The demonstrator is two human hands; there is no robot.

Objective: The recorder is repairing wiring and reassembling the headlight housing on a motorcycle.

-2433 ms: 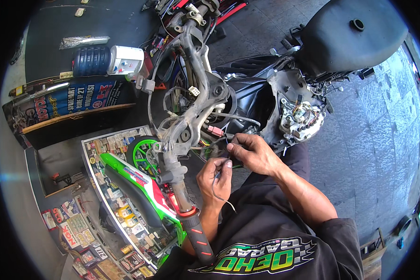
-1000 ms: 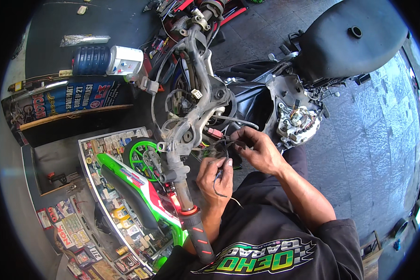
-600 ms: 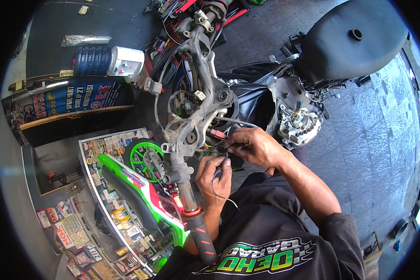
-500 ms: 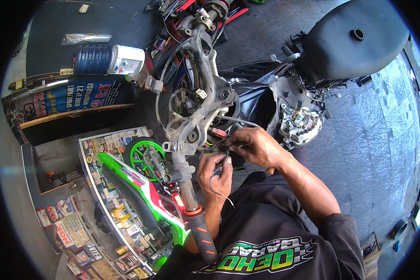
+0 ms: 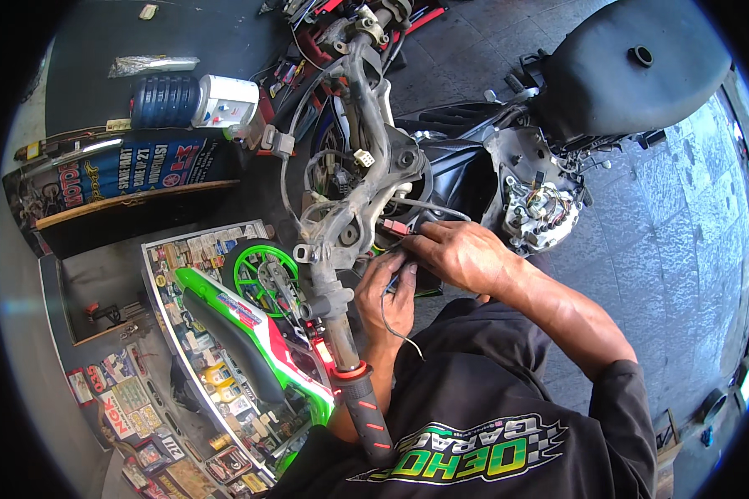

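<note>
Both hands work close together just right of the worn grey motorcycle handlebar and fork clamp (image 5: 343,237). A thin grey wire (image 5: 401,334) is pinched between the thumb and fingers of my left hand (image 5: 385,301), and its loose end dangles toward my shirt. Closed at the fingertips, my right hand (image 5: 460,256) meets the left above the wire; what it grips is hidden behind its fingers. A red connector (image 5: 395,227) sits beside the right fingertips. On the far side of the clamp hangs a white multi-pin plug (image 5: 364,158).
A black rubber handgrip (image 5: 364,412) reaches toward me at lower left. Left of it, a green, white and red bike body (image 5: 254,333) stands over a glass case (image 5: 154,258) of small parts. A black fuel tank (image 5: 632,66) and an exposed headlight unit (image 5: 541,212) lie to the right.
My right hand has shifted slightly and turned more palm-down, its fingers now over the wire's upper part. The left hand stays on the wire, raised a little. The view has shifted slightly.
</note>
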